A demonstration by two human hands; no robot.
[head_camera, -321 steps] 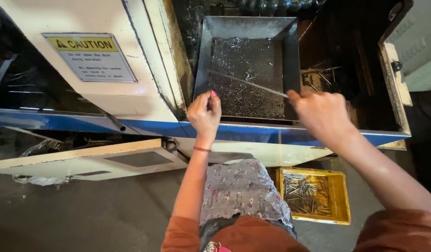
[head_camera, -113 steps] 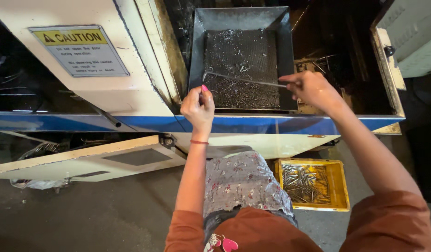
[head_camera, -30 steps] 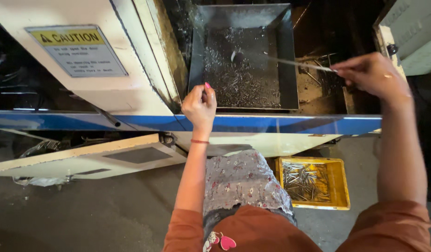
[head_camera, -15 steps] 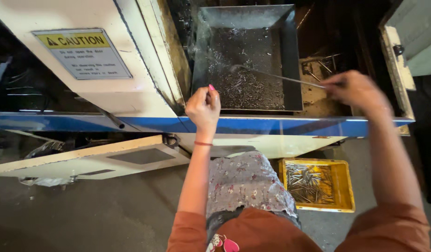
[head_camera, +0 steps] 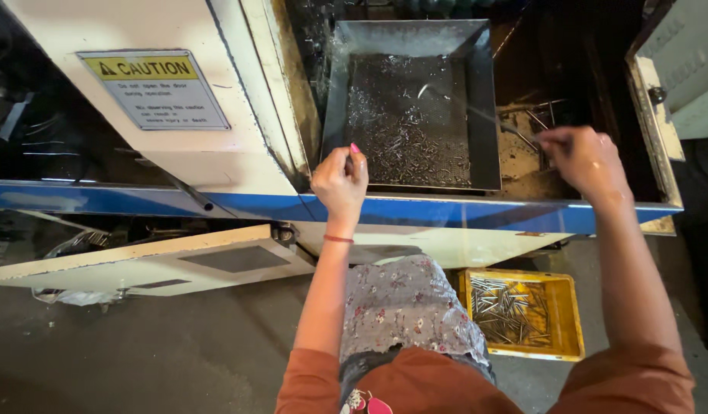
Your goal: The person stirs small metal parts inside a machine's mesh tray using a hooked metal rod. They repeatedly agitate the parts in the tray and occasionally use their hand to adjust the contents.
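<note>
The right hand (head_camera: 582, 157) pinches a thin rod (head_camera: 488, 119) whose length runs left and far over the metal tray (head_camera: 484, 100). The left hand (head_camera: 340, 178), fingers curled, grips the tray's near left corner.

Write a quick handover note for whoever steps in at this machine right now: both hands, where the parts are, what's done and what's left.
Left hand: fingers curled, resting on the front lip of the grey metal tray inside the machine.
Right hand: pinching a thin metal rod that points toward the tray's right side.
Small metal pieces lie scattered across the tray floor.
Yellow crate on the floor holds collected metal pins.
Done: some pins in the crate. Left: pieces still in the tray.
</note>
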